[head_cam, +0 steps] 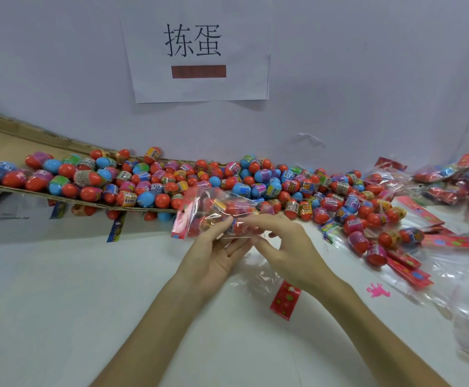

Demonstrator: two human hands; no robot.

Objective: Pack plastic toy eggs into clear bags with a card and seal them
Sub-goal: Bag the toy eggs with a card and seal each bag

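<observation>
2 hands meet at the filled clear bag [219, 213], raised above the desk [88, 289], long axis left-to-right, card [182, 219] leftward: left hand [213, 252] grips it from below, right hand [280, 247] pinches the right end, probably the mouth to seal.

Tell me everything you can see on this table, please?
paper sign: one, white, black characters, on wall
cardboard sheet: one, brown, sloping at left
loose eggs: many, red with blue, pink or green halves, heaped along wall
filled bags: several, clear, far right
red cards: several, red, spotted, right of table
pink toy: one, pink, right of hands
flat bag: one, clear, red card inside, by right wrist
table: one, white
held bag: one, clear, eggs and red card inside, centre
left hand: grips held bag
right hand: pinches held bag's edge
</observation>
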